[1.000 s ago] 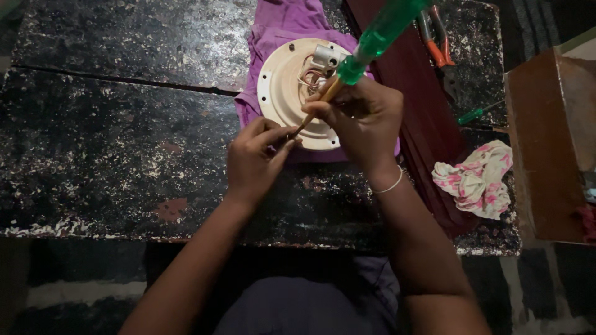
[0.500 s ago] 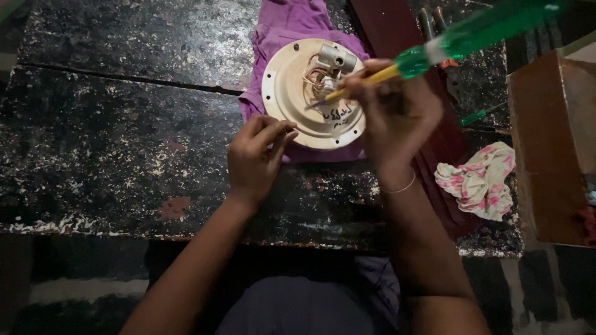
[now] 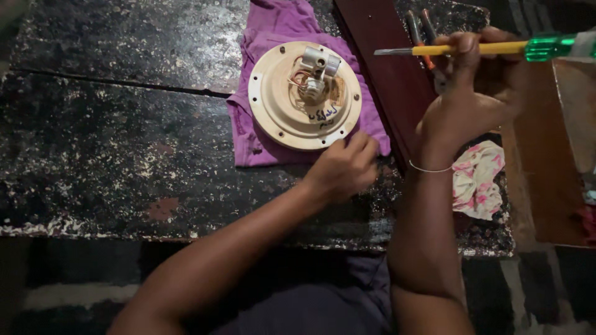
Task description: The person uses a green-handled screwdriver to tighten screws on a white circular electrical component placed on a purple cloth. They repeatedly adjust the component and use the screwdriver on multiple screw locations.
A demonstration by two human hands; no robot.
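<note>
View: we look down from a head camera at our own two bare arms reaching over a dark, paint-flecked worktable [image 3: 124, 124].

Right hand: our right hand [image 3: 469, 102] is raised off the table, well to the right of the disc, fingers wrapped around a screwdriver [image 3: 478, 48]. A thin bangle [image 3: 428, 169] circles the wrist.

Screwdriver: it lies level in the grip, yellow shaft and bare metal tip pointing left, clear green handle running off to the right. The tip hangs in the air above a dark red plank [image 3: 385, 68], touching nothing we can see.

Left hand: our left hand [image 3: 344, 167] rests in a loose fist at the lower right rim of the disc, knuckles on or just beside the purple cloth. We cannot tell whether anything is pinched inside it.

Disc: a round cream-coloured motor plate [image 3: 279, 105] lies flat, with small holes around its rim. At its centre sit a small grey metal part and a knot of copper-coloured wires [image 3: 313, 77].

Purple cloth: a purple cloth [image 3: 273, 31] is spread under the disc.

Around: orange-handled pliers [image 3: 422, 34] lie beyond the plank, partly behind the right hand. A pink floral rag [image 3: 478, 183] lies near the table's right edge, beside a brown wooden box [image 3: 559, 155].
</note>
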